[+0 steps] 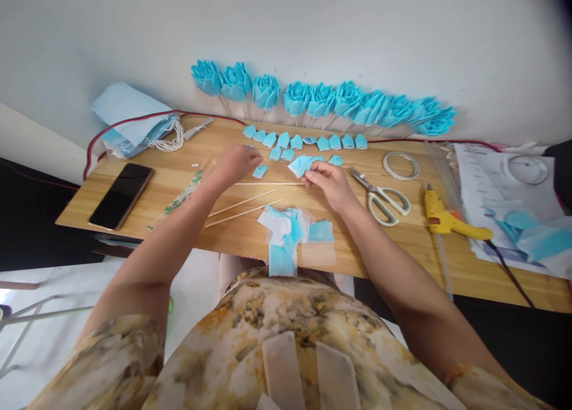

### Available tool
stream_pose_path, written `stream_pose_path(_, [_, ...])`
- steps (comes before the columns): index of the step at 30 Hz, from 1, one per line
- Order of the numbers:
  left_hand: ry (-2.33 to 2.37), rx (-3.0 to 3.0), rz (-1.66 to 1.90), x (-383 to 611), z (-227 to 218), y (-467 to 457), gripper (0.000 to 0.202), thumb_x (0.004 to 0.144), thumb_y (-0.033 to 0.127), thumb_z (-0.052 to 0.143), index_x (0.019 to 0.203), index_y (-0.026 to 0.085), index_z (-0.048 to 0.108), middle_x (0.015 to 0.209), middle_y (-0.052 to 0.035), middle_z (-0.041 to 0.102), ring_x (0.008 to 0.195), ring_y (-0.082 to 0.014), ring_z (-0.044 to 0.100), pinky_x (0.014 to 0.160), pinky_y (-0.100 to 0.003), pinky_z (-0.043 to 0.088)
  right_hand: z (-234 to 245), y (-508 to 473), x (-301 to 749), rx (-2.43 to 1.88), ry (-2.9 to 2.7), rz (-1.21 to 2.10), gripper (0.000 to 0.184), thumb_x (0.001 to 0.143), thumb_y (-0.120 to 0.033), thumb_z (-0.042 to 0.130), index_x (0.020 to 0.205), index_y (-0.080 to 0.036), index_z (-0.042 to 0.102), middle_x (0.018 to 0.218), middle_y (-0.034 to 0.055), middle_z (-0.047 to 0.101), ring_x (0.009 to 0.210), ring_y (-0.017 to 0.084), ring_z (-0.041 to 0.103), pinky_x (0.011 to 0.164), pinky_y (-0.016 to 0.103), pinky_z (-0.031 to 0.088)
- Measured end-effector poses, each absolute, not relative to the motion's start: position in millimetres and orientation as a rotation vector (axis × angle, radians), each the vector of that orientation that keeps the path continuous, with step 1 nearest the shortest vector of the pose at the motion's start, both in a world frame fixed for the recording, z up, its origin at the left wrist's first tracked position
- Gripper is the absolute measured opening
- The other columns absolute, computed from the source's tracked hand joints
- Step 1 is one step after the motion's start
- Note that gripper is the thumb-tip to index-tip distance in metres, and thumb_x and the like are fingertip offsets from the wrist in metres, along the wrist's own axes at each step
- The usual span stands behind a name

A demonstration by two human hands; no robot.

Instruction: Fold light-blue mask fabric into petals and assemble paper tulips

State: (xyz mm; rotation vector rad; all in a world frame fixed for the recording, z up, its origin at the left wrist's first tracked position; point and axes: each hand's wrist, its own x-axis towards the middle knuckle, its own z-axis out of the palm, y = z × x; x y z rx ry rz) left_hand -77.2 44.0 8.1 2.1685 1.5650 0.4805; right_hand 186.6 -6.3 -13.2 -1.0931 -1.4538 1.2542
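My right hand [331, 185] pinches a light blue fabric petal [300, 165] between thumb and fingers, above the middle of the table. To its left, my left hand [241, 161] is closed, its fingertips pressed together; whether something small is in them is hidden. Just below those fingertips lies a loose blue petal [260, 171]. Behind both hands runs a row of folded blue petals [283, 140], with a few more in a shorter row in front. Another petal [335, 160] lies beyond my right hand. Thin wooden sticks [243, 212] lie nearer to me.
Several blue fabric roses [322, 100] on sticks lean along the wall. Scissors [379, 196], a tape roll [401, 165] and a yellow glue gun [451, 217] lie right. A phone [121, 195] and stacked masks [134, 115] are left. Cut mask scraps [286, 231] overhang the front edge.
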Motion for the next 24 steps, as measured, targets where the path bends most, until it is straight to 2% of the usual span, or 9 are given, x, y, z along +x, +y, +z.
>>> stream_pose_path(2, [1.681, 2.210, 0.351, -70, 6, 52, 0.022, 0.084, 0.028, 0.057, 0.076, 0.019, 0.075, 0.077, -0.0087, 0.074, 0.075, -0.0240, 0.063, 0.070, -0.033, 0.041, -13, -7, 187, -1.114, -1.474, 1.240, 0.023, 0.076, -0.041, 0.073, 0.067, -0.022, 0.066, 0.061, -0.0014, 0.064, 0.059, 0.013, 0.053, 0.063, 0.029, 0.041])
stream_pose_path(7, [1.785, 2.218, 0.077, -60, 3, 66, 0.018, 0.078, 0.026, 0.065, 0.088, 0.020, 0.079, 0.089, -0.0112, 0.077, 0.084, -0.0285, 0.068, 0.074, -0.033, 0.045, -11, -8, 187, -1.132, -1.520, 1.211, 0.024, 0.077, -0.042, 0.073, 0.067, -0.021, 0.067, 0.062, -0.0011, 0.064, 0.061, 0.013, 0.052, 0.063, 0.029, 0.039])
stream_pose_path(12, [1.774, 2.209, 0.029, -58, 4, 69, 0.011, 0.073, 0.021, 0.068, 0.078, 0.020, 0.077, 0.081, -0.0095, 0.075, 0.082, -0.0274, 0.068, 0.073, -0.032, 0.045, -8, -9, 187, -1.127, -1.533, 1.222, 0.023, 0.077, -0.040, 0.072, 0.067, -0.020, 0.067, 0.065, -0.0004, 0.067, 0.062, 0.013, 0.053, 0.063, 0.028, 0.039])
stream_pose_path(15, [1.715, 2.154, 0.151, -61, 11, 64, 0.005, 0.072, 0.019, 0.068, 0.071, 0.019, 0.073, 0.076, -0.0068, 0.073, 0.077, -0.0238, 0.066, 0.072, -0.031, 0.044, -7, -10, 186, -1.105, -1.518, 1.241, 0.022, 0.077, -0.039, 0.072, 0.067, -0.020, 0.067, 0.066, -0.0003, 0.068, 0.062, 0.013, 0.054, 0.064, 0.028, 0.040])
stream_pose_path(20, [1.437, 1.868, 0.664, -64, 24, 43, 0.008, 0.074, 0.025, 0.066, 0.072, 0.018, 0.064, 0.075, -0.0021, 0.069, 0.073, -0.0162, 0.062, 0.067, -0.027, 0.044, -5, -14, 183, -1.061, -1.477, 1.389, 0.024, 0.075, -0.042, 0.075, 0.068, -0.021, 0.067, 0.069, 0.0003, 0.070, 0.063, 0.014, 0.057, 0.066, 0.028, 0.046])
stream_pose_path(24, [1.313, 1.733, 0.760, -56, 29, 25, 0.010, 0.073, 0.025, 0.066, 0.075, 0.018, 0.059, 0.069, -0.0007, 0.066, 0.067, -0.0135, 0.060, 0.061, -0.024, 0.042, -3, -19, 181, -1.032, -1.561, 1.505, 0.023, 0.076, -0.042, 0.076, 0.072, -0.021, 0.069, 0.070, -0.0001, 0.070, 0.066, 0.014, 0.059, 0.069, 0.028, 0.049])
